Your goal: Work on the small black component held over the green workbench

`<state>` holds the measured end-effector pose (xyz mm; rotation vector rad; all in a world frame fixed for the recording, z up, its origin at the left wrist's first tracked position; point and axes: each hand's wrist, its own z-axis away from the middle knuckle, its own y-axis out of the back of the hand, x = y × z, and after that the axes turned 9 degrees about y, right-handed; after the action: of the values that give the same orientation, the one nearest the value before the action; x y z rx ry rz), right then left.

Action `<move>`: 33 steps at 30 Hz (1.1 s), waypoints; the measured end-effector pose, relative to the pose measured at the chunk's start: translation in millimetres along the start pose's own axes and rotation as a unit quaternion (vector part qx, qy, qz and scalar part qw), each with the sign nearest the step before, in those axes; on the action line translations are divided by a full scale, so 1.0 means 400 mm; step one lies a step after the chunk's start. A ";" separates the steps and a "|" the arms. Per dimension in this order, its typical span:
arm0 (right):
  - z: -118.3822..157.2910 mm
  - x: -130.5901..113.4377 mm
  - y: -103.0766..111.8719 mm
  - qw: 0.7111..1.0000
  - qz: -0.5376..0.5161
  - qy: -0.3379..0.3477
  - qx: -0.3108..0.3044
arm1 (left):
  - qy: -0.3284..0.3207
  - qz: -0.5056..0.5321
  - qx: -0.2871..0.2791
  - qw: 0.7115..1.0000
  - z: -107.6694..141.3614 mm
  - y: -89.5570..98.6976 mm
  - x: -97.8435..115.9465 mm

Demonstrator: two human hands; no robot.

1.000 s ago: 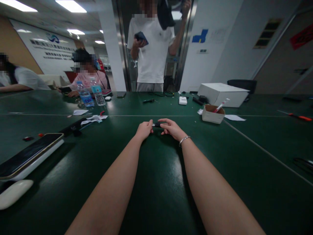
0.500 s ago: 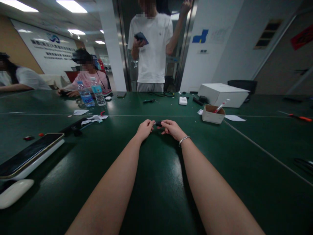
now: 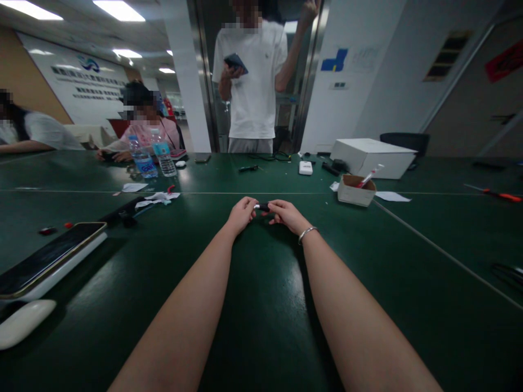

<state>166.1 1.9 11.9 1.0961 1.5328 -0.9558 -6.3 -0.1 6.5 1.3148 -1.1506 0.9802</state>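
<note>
Arms (image 3: 196, 294) outstretched, left hand (image 3: 242, 214) and right hand (image 3: 288, 215) pinching small object (image 3: 262, 207)

Held piece (image 3: 263, 207) black, seemingly silver at one end; table (image 3: 267, 305) dark green.

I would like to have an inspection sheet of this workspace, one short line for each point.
Surface: dark green table with pale lines across it.
Job's things: small black-and-silver object, held between both hands; exact type cannot be told.
Clutter: phone lying on a white object at left; two bottles standing; open carton and white box at right.
Hands: left hand grips the silver end; right hand, bracelet on its wrist, grips the black end.
Cables: thin dark cable near the far edge; its ends cannot be followed.
Surroundings: standing person opposite, two seated people at left.
</note>
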 end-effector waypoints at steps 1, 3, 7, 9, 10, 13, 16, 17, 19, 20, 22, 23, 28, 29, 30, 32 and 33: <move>0.001 -0.001 0.000 1.000 0.001 0.000 -0.003 | 0.000 -0.001 -0.002 1.000 -0.001 0.001 -0.001; 0.002 -0.002 0.000 1.000 0.002 0.000 -0.006 | -0.003 0.001 -0.004 1.000 -0.002 0.002 -0.002; 0.002 -0.003 -0.001 1.000 0.000 0.005 -0.007 | -0.002 0.005 -0.002 1.000 -0.004 0.004 -0.004; 0.003 -0.004 -0.002 1.000 0.000 0.005 -0.007 | 0.000 0.003 0.002 1.000 -0.003 0.004 -0.004; 0.003 -0.005 -0.002 1.000 0.000 0.004 -0.006 | 0.004 0.004 0.000 1.000 -0.003 0.004 -0.003; 0.004 -0.008 -0.004 1.000 0.003 -0.002 -0.002 | 0.021 0.011 -0.007 1.000 -0.001 0.004 0.000; 0.004 -0.010 -0.006 1.000 0.004 -0.005 0.001 | 0.024 0.009 0.001 1.000 0.001 0.005 0.003; 0.004 -0.010 -0.006 1.000 0.003 -0.005 0.001 | 0.025 0.010 -0.002 1.000 0.001 0.005 0.003; 0.004 -0.009 -0.005 1.000 0.003 -0.002 -0.002 | 0.028 0.012 -0.007 1.000 0.000 0.004 0.003; 0.003 -0.008 -0.005 1.000 0.004 -0.001 -0.003 | 0.027 0.010 -0.006 1.000 0.000 0.004 0.003; 0.003 -0.007 -0.005 1.000 0.007 0.000 -0.002 | 0.021 0.008 0.002 1.000 0.000 0.002 0.003; 0.003 -0.007 -0.005 1.000 0.008 -0.001 0.000 | 0.019 0.009 0.002 1.000 0.000 0.001 0.004; 0.002 -0.005 -0.004 1.000 0.009 0.004 -0.007 | 0.016 0.012 -0.002 1.000 0.001 0.000 0.002; 0.002 -0.005 -0.004 1.000 0.010 0.006 -0.008 | 0.011 0.010 -0.001 1.000 0.000 0.000 0.001; 0.002 -0.005 -0.004 1.000 0.011 0.008 -0.008 | 0.009 0.009 -0.003 1.000 -0.001 0.001 0.000; 0.002 -0.004 -0.004 1.000 0.012 0.008 -0.008 | 0.014 0.013 -0.016 1.000 -0.002 0.001 -0.001; 0.002 -0.004 -0.004 1.000 0.012 0.007 -0.007 | 0.019 0.015 -0.020 1.000 -0.002 0.001 -0.001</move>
<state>165.0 0.5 13.2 1.1115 1.5330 -0.9205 -6.8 0.7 6.5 1.2457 -1.1574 0.9943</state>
